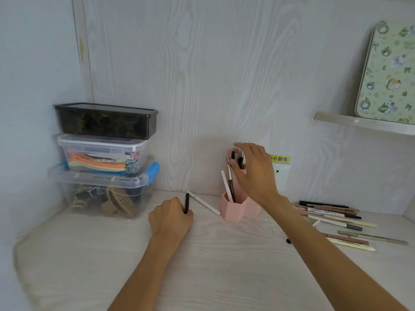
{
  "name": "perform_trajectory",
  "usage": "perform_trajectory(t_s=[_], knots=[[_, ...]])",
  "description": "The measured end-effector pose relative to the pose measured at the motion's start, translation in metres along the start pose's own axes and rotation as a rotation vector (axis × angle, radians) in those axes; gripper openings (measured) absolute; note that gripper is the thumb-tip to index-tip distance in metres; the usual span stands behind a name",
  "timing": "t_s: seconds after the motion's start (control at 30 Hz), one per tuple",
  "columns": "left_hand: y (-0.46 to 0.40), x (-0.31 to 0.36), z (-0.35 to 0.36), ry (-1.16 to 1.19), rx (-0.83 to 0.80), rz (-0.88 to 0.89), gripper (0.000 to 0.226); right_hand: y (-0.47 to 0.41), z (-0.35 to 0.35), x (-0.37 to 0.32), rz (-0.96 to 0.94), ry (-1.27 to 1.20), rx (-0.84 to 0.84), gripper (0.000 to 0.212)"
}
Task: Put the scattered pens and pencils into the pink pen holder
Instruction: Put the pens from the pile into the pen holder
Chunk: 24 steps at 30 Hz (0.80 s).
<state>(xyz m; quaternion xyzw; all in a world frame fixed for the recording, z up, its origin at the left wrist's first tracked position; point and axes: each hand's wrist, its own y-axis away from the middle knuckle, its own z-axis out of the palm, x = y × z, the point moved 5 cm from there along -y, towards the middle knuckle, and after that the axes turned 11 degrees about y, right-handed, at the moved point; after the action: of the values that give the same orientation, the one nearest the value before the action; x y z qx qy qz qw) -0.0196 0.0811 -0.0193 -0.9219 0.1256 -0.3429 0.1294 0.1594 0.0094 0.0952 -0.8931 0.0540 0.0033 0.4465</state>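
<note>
From my remote station I record the following. The pink pen holder (233, 208) stands upright on the white desk (224, 254), close to the back wall, with a white pen (226, 186) and a dark pen (230, 185) leaning in its front compartment. The right hand (253, 169) is raised above the holder, fingers closed around a bunch of pens (237, 157) — the bunch is blurred, so I cannot count it or tell whether its lower ends reach the holder. The left hand (170, 217) rests on the desk left of the holder, fingers curled around a black pen (186, 203) that stands nearly upright in the grip. A second white pen (203, 203) lies flat between that hand and the holder. A scattered group of pens and pencils (334, 218) lies on the desk to the right — well apart from the holder. Three stacked storage boxes (103, 158) occupy the left rear corner.
</note>
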Motion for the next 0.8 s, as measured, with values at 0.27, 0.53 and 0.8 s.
perform_trajectory(t_s=[0.27, 0.53, 0.8], knots=[[-0.005, -0.009, -0.013, -0.033, 0.107, 0.000, 0.028, 0.057, 0.057, -0.067, -0.500, 0.558, -0.415, 0.025], [-0.004, -0.014, -0.017, 0.164, 0.127, -0.035, 0.028, 0.076, 0.049, -0.064, -0.602, 0.589, -0.447, 0.007], [-0.009, -0.006, -0.011, 0.614, 0.040, -0.093, 0.028, 0.114, 0.009, -0.009, -0.555, 0.162, -0.542, 0.020]])
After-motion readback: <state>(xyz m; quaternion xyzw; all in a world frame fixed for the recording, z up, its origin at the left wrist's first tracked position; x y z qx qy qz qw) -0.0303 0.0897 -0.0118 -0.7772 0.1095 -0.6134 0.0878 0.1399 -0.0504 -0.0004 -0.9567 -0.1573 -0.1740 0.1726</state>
